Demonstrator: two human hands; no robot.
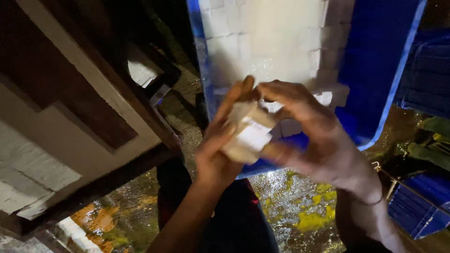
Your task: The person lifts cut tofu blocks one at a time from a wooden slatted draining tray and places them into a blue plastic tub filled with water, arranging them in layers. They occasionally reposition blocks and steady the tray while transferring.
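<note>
White block (248, 133) between both hands, above crate rim (206, 79).

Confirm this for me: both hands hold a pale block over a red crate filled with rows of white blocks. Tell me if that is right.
Not quite: the crate is blue, not red, as the head view shows. The rest stands: the left hand and the right hand hold a pale block between them over that crate, which is filled with rows of white blocks.
</note>
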